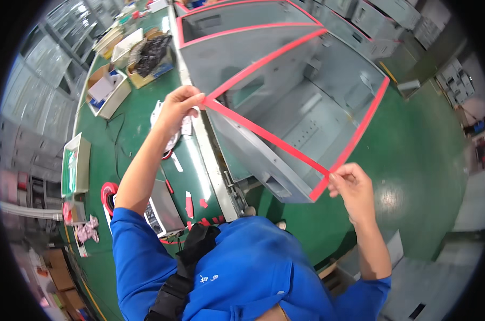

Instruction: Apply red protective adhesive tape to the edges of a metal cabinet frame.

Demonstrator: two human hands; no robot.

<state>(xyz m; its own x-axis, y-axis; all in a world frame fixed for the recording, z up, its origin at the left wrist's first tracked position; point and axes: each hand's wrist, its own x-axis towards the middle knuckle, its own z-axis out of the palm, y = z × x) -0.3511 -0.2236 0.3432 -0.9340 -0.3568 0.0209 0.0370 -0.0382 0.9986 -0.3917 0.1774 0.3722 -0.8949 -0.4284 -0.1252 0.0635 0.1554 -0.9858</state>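
Observation:
A grey metal cabinet shell (pixel 247 145) stands in front of me, its open side facing up toward me. Red tape (pixel 269 137) runs along the rim of the opening, and one strip spans the near edge from corner to corner. At the left corner my left hand (pixel 179 107) pinches the strip's end between thumb and fingers. My right hand (pixel 355 188) is closed on the tape at the right corner, where a short end hangs down over the cabinet's edge. Behind it stands a second grey cabinet shell (pixel 242 20), also rimmed in red tape.
To the left is a green-topped workbench (pixel 141 115) with a boxy device (pixel 165 208), a red tape roll (pixel 109 192), a red-handled knife (pixel 189 205) and tape scraps. White bins (pixel 109 96) and a crumpled black bag (pixel 150 55) lie farther off. More grey cabinets (pixel 349 24) stand at the back right.

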